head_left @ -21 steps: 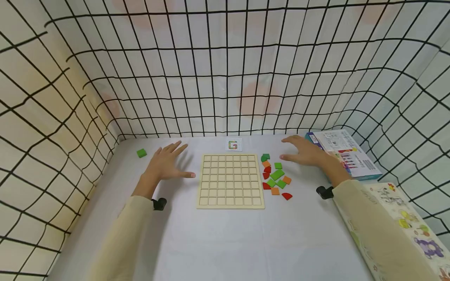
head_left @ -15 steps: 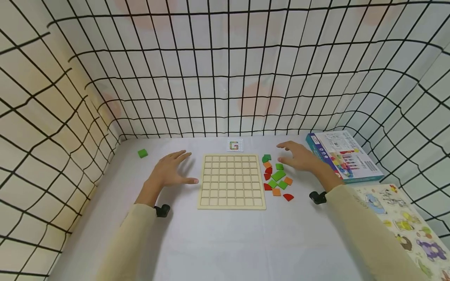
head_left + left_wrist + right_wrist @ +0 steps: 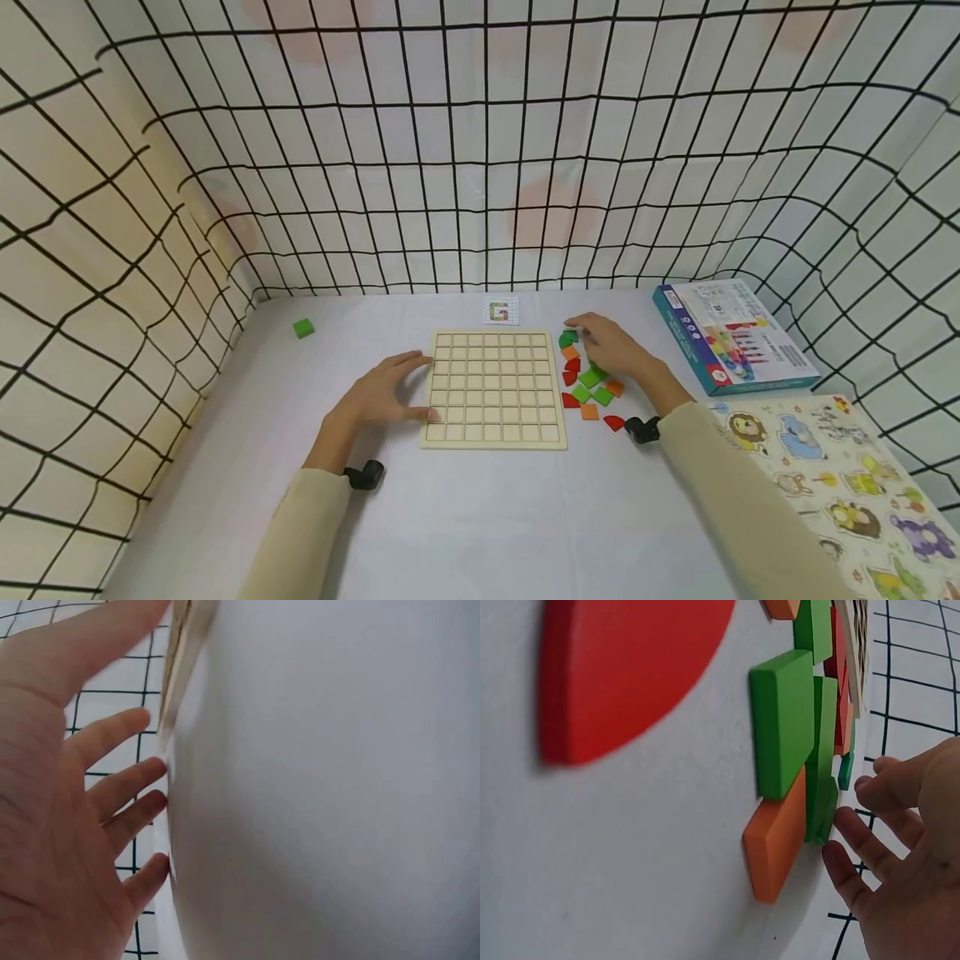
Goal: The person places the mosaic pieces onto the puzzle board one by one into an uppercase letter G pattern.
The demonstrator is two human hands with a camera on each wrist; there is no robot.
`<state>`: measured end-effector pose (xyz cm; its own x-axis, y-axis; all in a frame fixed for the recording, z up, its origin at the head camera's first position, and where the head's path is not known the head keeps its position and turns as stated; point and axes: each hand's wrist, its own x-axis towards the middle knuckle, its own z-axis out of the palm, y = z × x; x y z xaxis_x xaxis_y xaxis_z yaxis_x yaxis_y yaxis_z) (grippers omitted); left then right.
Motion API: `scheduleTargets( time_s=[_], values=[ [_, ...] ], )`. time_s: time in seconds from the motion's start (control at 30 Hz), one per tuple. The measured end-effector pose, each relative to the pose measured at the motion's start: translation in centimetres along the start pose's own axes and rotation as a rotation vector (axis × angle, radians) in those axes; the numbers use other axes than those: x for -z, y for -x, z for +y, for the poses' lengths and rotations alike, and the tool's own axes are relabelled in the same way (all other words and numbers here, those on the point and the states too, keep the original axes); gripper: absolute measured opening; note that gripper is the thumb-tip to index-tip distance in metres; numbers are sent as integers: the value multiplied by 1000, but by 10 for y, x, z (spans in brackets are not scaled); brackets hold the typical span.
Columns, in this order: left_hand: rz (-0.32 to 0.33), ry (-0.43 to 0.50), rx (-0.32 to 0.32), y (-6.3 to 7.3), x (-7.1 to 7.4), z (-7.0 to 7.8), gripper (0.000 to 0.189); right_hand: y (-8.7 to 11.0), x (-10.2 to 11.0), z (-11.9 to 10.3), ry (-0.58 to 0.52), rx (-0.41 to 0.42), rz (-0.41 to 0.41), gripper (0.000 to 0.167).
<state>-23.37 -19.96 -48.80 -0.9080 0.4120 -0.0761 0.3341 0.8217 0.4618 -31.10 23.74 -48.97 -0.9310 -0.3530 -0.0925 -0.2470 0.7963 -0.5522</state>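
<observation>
1 pale gridded board [image 3: 493,390], flat; red, orange, green pieces [image 3: 582,393] rightward.

Table [image 3: 480,517] | grid board [image 3: 492,388] | coloured pieces [image 3: 589,412] | card [image 3: 501,311] | box [image 3: 742,337] | animal panel [image 3: 840,479]

Both arms, in pale sleeves, are stretched forward and lean inward. The left hand [image 3: 381,393] is spread with its back upward; the thumb [image 3: 94,649] stands well apart from the fingers [image 3: 124,784], which are slightly bent and have gaps between them. The right hand [image 3: 611,346] also shows its back to the head view, with fingers [image 3: 866,840] loosely bent, pointing forward and to the left.
</observation>
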Motion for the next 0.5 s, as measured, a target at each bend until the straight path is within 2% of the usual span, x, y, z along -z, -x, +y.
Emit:
scheduleTargets(
  time_s=[0.23,0.33,0.5],
  values=[
    [-19,50,-120,4,-9,-3,92,-6,-7,-2,105,31,-17,59],
    [-13,59,-139,4,-15,-6,93,-6,-6,-3,138,41,-1,53],
    [9,65,-142,7,-17,-5,93,-3,-3,-6,117,43,12,48]
  ],
)
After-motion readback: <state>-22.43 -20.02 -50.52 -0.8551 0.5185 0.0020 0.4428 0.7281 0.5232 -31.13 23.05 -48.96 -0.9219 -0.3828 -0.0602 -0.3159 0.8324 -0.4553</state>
